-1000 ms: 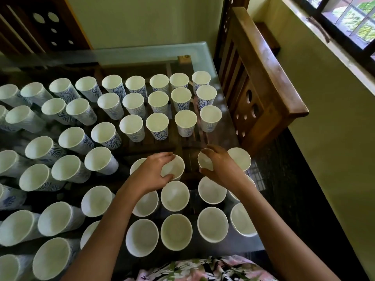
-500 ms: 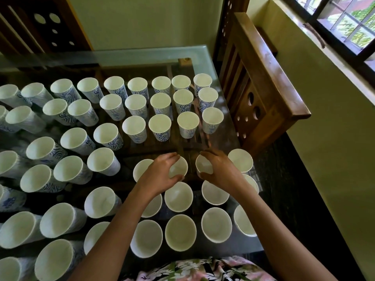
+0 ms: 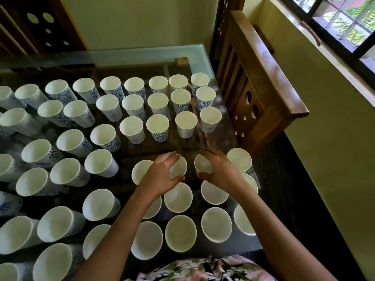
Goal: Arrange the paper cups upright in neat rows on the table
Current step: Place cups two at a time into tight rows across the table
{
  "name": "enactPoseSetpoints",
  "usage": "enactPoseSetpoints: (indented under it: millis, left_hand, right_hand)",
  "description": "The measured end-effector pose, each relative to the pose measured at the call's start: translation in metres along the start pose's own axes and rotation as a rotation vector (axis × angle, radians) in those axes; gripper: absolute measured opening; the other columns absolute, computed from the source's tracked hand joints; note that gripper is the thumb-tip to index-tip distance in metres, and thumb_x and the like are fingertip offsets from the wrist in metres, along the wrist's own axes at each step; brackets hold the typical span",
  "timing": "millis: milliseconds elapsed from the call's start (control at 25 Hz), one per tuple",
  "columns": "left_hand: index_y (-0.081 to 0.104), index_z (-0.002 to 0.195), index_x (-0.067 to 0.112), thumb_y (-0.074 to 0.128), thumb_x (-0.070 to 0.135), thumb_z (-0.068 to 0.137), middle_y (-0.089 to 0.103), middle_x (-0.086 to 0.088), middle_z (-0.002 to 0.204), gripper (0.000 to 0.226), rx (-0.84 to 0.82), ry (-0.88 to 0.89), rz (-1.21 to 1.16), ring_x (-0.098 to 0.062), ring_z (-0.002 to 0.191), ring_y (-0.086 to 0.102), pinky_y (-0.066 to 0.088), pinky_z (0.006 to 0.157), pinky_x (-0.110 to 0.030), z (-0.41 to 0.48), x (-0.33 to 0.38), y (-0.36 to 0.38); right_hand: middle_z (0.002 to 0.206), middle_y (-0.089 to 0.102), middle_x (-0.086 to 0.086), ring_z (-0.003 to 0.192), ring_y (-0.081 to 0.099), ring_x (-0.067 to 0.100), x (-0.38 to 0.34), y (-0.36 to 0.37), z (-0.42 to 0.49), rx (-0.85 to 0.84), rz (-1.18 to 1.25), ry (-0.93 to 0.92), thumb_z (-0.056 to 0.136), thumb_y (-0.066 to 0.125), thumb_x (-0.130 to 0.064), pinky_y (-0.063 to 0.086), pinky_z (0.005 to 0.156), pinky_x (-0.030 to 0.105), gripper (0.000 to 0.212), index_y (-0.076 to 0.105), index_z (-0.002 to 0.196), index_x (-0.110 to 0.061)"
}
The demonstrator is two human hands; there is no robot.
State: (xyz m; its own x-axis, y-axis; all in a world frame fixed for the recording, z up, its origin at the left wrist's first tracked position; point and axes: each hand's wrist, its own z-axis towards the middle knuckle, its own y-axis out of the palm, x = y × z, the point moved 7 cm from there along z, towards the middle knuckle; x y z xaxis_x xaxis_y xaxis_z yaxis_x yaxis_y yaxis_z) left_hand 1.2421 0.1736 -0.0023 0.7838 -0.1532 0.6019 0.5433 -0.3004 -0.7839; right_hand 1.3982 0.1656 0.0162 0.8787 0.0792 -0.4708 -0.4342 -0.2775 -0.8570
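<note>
Gripping the left cup (image 3: 179, 167), the left hand (image 3: 160, 176) curls over its rim; the right hand (image 3: 220, 169) likewise grasps the right cup (image 3: 202, 165). I cannot see either cup's sides. Other cups (image 3: 157, 124) fill the glass table (image 3: 142, 55); far-left ones are cut off.

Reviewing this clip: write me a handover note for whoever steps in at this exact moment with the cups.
Left hand: fingers and thumb grip a cup at its rim.
Right hand: grips the neighbouring cup the same way.
Done: every cup in view stands upright on the glass table; the far block is in straight rows.
Left: line these two up with the near block; the left-side cups look uneven and probably need straightening.
</note>
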Motion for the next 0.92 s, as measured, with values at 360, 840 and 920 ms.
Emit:
enactPoseSetpoints:
  millis: [360, 840, 920]
  left_hand:
    - [0.042, 0.137, 0.019, 0.07, 0.031, 0.079, 0.035, 0.0, 0.146, 0.066, 0.006, -0.027, -0.014, -0.018, 0.135, 0.03, 0.028, 0.108, -0.033, -0.001, 0.0, 0.0]
    - [0.05, 0.132, 0.012, 0.07, 0.023, 0.08, 0.045, -0.006, 0.14, 0.057, 0.138, -0.03, 0.003, -0.022, 0.13, 0.04, 0.035, 0.106, -0.039, -0.03, -0.023, -0.031]
    - [0.051, 0.131, 0.012, 0.069, 0.02, 0.08, 0.045, -0.006, 0.14, 0.055, 0.141, -0.057, 0.002, -0.023, 0.129, 0.041, 0.037, 0.105, -0.039, -0.038, -0.035, -0.039]
  right_hand:
    - [0.144, 0.039, 0.0, 0.128, 0.04, 0.02, 0.006, 0.001, -0.002, 0.036, 0.029, 0.037, 0.08, 0.072, -0.03, 0.04, 0.1, 0.029, 0.065, 0.042, 0.137, -0.02]
    - [0.142, 0.042, 0.004, 0.13, 0.038, 0.021, -0.025, 0.004, -0.011, 0.071, 0.053, -0.067, 0.083, 0.069, -0.025, 0.035, 0.103, 0.028, 0.06, 0.043, 0.137, -0.015]
    - [0.141, 0.043, 0.004, 0.13, 0.038, 0.021, -0.04, 0.013, -0.007, 0.053, 0.052, -0.11, 0.083, 0.069, -0.024, 0.034, 0.104, 0.03, 0.06, 0.044, 0.136, -0.014]
